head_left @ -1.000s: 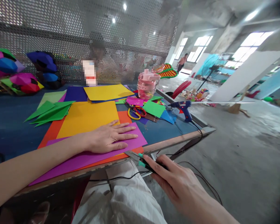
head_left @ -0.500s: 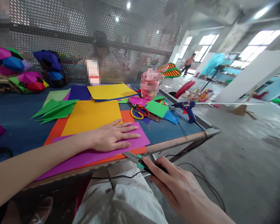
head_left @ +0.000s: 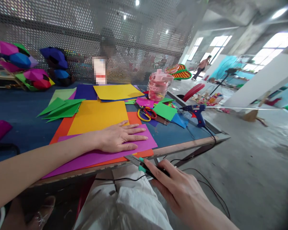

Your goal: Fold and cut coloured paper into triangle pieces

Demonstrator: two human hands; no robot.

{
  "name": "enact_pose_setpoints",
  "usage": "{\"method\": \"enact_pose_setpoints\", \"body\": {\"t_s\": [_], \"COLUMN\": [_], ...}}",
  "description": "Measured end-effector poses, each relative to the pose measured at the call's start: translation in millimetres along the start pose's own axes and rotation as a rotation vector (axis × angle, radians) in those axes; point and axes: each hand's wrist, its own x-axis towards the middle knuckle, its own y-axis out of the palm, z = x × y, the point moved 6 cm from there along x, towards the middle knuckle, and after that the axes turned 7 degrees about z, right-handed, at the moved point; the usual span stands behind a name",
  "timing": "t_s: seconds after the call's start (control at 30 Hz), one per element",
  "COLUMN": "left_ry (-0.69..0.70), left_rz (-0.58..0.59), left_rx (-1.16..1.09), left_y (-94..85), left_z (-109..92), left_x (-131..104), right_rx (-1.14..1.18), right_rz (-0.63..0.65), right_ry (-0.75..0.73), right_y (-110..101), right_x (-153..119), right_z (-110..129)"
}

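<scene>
My left hand (head_left: 120,138) lies flat with fingers spread on a purple sheet of paper (head_left: 150,140), which rests over an orange sheet (head_left: 134,118) at the front edge. My right hand (head_left: 176,183) is wrapped round a box cutter (head_left: 142,165) with a black and green handle. Its blade is out and points up-left, by the near edge of the sheets below my left hand; whether it touches paper I cannot tell. Just beyond my left hand lies a golden-yellow sheet (head_left: 99,115).
Red-and-yellow scissors (head_left: 145,114), green offcuts (head_left: 165,111) and a pink drink bottle (head_left: 158,84) lie past my hands. A blue glue gun (head_left: 197,113) sits at the table's (head_left: 177,137) right. Folded green pieces (head_left: 62,110) are at left. Behind stands a perforated metal screen (head_left: 79,57).
The view has shifted slightly, so most things appear a little further right. The knife blade has slid slightly left along the near edge of the sheets; my left hand stays pressed on the purple sheet.
</scene>
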Motion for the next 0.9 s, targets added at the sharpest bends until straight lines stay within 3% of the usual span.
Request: {"method": "enact_pose_setpoints", "body": {"t_s": [0.43, 0.9], "left_ry": [0.002, 0.0], "left_rz": [0.018, 0.01], "left_rx": [0.021, -0.004], "left_y": [1.8, 1.7], "left_z": [1.1, 0.4], "left_x": [-0.4, -0.8], "right_rx": [0.068, 0.032], "right_rz": [0.044, -0.033], "right_ry": [-0.007, -0.057], "right_y": [5.4, 0.7], "right_x": [5.7, 13.3], "right_z": [5.9, 23.5]}}
